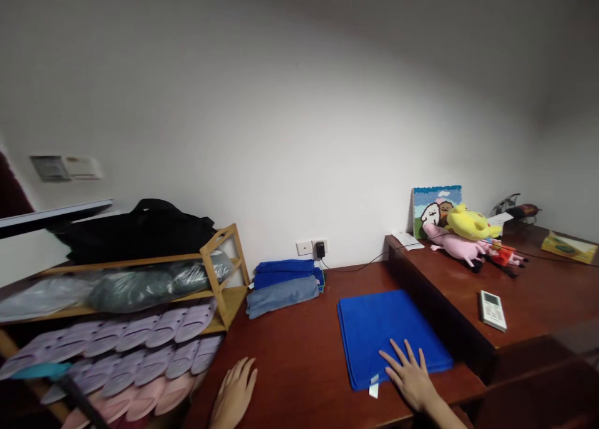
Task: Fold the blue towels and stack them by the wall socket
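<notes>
A folded blue cloth (384, 323) lies flat on the brown wooden table (285, 354), with a small white tag (374, 386) sticking out at its near edge. My right hand (410, 374) rests on the cloth's near right part, fingers spread, holding nothing. To the left, my left hand (234, 391) lies on the table near its left edge. Its fingers are stretched out and nothing is in them. Farther back against the wall sit a stack of folded blue cloths (284, 274) and a folded grey-blue cloth (282, 296).
Left stands a wooden rack (223, 298) with lilac slippers (140, 332), plastic-wrapped items and a black bag (145, 232). A raised tabletop (458, 285) at right bears plush toys (468, 229), a remote control (492, 310) and a yellow tissue pack (568, 246). A plugged-in charger (320, 249) trails a cable.
</notes>
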A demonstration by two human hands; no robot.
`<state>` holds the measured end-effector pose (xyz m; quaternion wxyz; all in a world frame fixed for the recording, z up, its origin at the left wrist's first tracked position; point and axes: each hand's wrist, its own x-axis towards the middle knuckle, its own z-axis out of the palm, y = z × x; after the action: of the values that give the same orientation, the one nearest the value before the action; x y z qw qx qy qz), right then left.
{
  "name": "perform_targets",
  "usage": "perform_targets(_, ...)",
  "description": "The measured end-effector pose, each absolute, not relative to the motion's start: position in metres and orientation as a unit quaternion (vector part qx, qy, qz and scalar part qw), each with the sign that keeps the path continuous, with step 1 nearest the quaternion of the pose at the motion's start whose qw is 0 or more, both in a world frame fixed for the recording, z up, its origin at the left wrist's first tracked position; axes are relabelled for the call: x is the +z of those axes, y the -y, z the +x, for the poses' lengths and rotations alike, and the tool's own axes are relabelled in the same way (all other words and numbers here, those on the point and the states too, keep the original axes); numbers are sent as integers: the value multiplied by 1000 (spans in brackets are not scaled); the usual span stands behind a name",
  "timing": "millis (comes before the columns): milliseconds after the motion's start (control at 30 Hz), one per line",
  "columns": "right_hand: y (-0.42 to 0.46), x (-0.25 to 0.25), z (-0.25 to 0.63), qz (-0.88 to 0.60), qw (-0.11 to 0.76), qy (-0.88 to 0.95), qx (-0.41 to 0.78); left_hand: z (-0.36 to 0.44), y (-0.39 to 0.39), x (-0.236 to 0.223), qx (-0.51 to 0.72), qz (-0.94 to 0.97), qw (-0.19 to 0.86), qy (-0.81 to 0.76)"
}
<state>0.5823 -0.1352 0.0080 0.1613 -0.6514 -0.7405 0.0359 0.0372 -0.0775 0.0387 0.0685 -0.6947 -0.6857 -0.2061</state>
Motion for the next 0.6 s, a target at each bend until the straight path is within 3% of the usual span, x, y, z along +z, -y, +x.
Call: perform_targets(600, -83, -2, 611, -710, 65, 700, 38, 18, 79, 9, -232, -664, 40, 710)
